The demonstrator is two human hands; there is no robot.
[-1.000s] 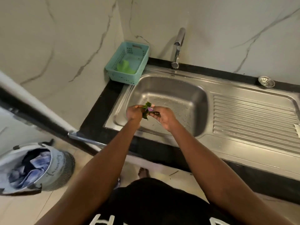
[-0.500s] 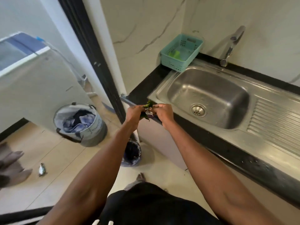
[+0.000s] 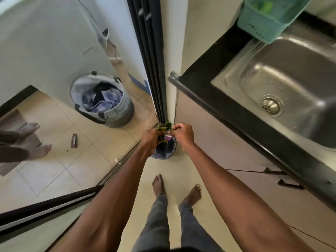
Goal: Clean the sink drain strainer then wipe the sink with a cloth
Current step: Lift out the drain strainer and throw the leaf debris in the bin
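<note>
My left hand and my right hand are close together, both gripping a clump of green leafy scraps with a purple bit. They hold it directly above a small dark bin on the floor at the corner of the counter. The steel sink lies at the right with its round drain showing at the bottom of the basin. Whether the strainer itself is in my hands is hidden by the fingers and scraps.
A teal plastic basket stands on the black counter behind the sink. A round laundry basket with clothes is on the tiled floor at left. Another person's bare feet are at the far left. My own feet stand below.
I have turned away from the sink to the left and downward. Both hands carried the scraps from over the basin, past the counter edge, to above the floor bin.
</note>
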